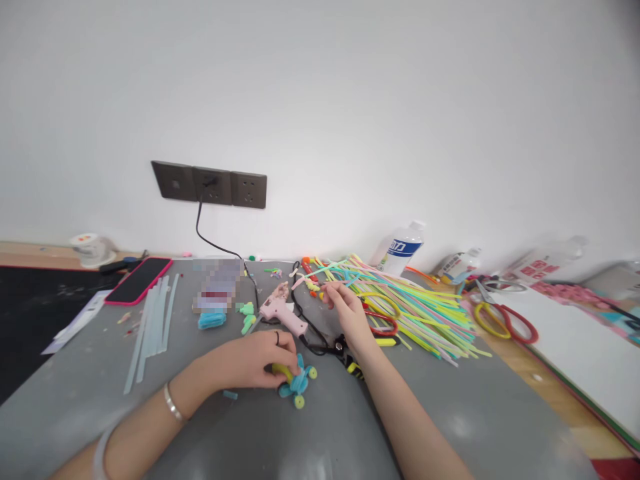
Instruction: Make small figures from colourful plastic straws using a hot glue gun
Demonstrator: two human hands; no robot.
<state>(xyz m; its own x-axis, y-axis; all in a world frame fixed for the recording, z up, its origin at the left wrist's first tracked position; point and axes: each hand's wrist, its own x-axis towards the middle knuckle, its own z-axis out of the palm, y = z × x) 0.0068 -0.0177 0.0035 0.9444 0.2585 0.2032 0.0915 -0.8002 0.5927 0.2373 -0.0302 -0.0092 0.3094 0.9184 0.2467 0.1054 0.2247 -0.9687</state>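
Note:
My left hand (257,360) rests on the grey mat (280,433), fingers closed on a small blue and yellow-green pipe-cleaner figure (297,383). My right hand (345,308) reaches forward to the near end of a pile of coloured pipe cleaners (415,303), thumb and fingers pinching a small yellow piece. A pink glue gun (283,311) lies between the two hands, its black cord running to the wall socket (210,185). Black-handled pliers with yellow tips (347,353) lie under my right wrist.
Clear glue sticks (153,320) and a pink-cased phone (139,280) lie at left. Red-and-yellow scissors (383,313) sit on the pipe cleaners, another pair (505,320) at right. A white bottle (403,248) stands by the wall. Small blue (213,320) and green pieces (247,317) lie near the gun.

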